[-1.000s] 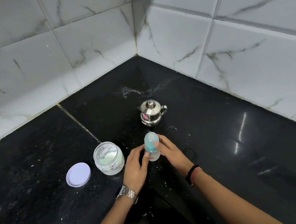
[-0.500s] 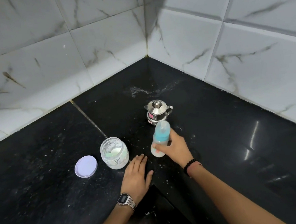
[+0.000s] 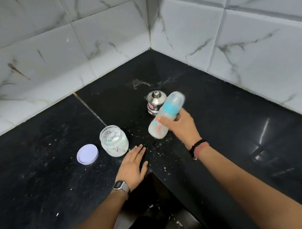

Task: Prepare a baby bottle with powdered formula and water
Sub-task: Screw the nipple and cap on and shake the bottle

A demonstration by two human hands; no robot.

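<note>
Baby bottle (image 3: 166, 115): capped, blue collar and clear cover on, lifted off the tabletop (image 3: 41, 181) and tilted with its top toward the far right; blurred, so likely mid-shake. Pale cloudy contents show in the lower body. Judged: powder and water are both in and the top is fitted; mixing is the step in hand.

Right hand (image 3: 180, 125): grip wrapped round the bottle's middle, thumb across its front.

Left hand (image 3: 133, 164): grip released, fingers straight, palm flat on the tabletop just beside the jar, holding nothing.

Formula jar (image 3: 114, 140): clear, open, upright on the tabletop, white powder coating the inside and a pale green scoop-like shape within; cannot tell more.

Jar lid (image 3: 87, 154): lilac, lying flat just left of the jar, apart from it.

Steel pot (image 3: 155, 102): small, lidded, standing behind the bottle, partly hidden by it.

Tabletop: black stone, flecked with spilled white powder near the hands.

Left to do, by judgement: finish mixing, set the bottle down, put the lid back on the jar, wipe the spill
</note>
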